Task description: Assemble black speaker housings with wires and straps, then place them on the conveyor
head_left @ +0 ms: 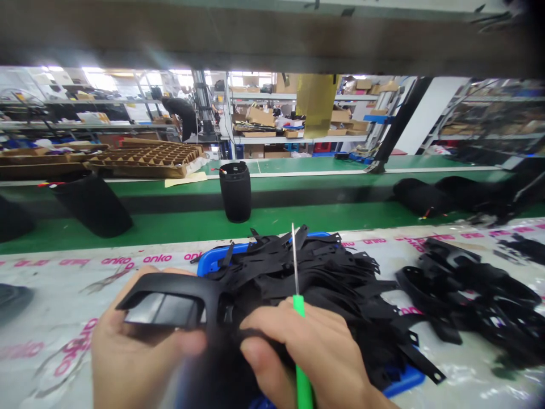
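Observation:
My left hand is closed around a curved black plastic part with an opening, through which a shiny grey surface shows. My right hand holds a screwdriver by its green handle, the thin metal shaft pointing up and away. Its thumb and forefinger also pinch a black strip at the right side of the plastic part; the strip's far end is hidden. Just beyond both hands, a blue bin is heaped with black straps that have holes in their ends.
Black plastic parts lie on the plastic-covered table at right. On the green conveyor stands a black cylinder; another black cylinder leans at left. Behind are a divided cardboard tray and a bending person. A beam crosses overhead.

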Available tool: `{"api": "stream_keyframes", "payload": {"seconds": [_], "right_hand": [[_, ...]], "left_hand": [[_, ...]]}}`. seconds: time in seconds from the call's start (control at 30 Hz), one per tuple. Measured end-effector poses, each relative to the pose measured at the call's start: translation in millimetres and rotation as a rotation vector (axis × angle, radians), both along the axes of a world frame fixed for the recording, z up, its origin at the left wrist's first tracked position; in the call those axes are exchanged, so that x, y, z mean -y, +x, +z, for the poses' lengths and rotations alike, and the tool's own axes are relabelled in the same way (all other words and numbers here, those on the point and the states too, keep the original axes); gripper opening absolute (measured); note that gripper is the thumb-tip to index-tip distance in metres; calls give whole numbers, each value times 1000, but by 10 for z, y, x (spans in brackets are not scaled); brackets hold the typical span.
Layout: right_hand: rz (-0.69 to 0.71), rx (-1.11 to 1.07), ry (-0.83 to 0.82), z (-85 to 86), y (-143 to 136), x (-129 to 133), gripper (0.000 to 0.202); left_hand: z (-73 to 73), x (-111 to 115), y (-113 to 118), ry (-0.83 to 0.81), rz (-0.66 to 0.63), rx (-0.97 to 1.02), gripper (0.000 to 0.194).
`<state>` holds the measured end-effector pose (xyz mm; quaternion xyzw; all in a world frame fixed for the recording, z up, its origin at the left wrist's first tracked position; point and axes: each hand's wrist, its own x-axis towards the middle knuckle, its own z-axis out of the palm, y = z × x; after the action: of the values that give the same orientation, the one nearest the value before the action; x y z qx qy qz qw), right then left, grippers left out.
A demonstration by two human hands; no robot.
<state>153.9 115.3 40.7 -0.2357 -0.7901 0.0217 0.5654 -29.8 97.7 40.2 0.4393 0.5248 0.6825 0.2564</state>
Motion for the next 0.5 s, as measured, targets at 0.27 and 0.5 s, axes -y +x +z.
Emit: {"api": "stream_keyframes", "payload": {"seconds": [0.27, 0.5], "right_hand": [[-79, 16, 69, 7, -9, 18, 13], [-202, -87, 132, -57, -99, 28, 22]], "left_hand": [[-12, 13, 54, 181, -34, -138, 46], [-37, 0, 56, 197, -77, -159, 45]]}}
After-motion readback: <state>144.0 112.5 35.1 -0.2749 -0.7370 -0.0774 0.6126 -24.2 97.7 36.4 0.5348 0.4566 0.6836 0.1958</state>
